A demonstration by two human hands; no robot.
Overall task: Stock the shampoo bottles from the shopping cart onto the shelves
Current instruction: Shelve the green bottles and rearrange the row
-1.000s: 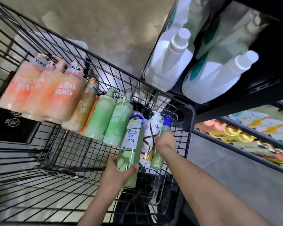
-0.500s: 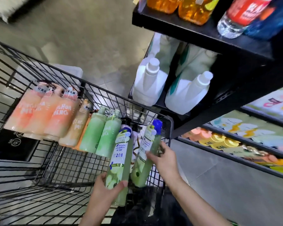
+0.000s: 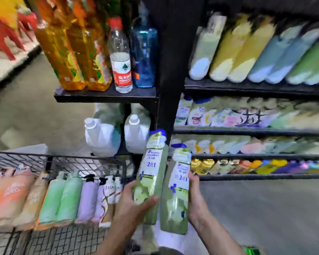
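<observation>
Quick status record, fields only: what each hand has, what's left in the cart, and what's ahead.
left hand: grips a green shampoo bottle, blue cap up
right hand: grips a second green bottle, blue cap up
cart: orange, green and lilac bottles in a row
ahead: shelves packed with blurred goods
placed: neither bottle yet

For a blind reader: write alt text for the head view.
Each hand holds a green shampoo bottle with a blue cap, left hand on the left bottle, right hand on the right bottle, raised before black store shelves. Pump bottles lie in the wire cart at lower left.
</observation>
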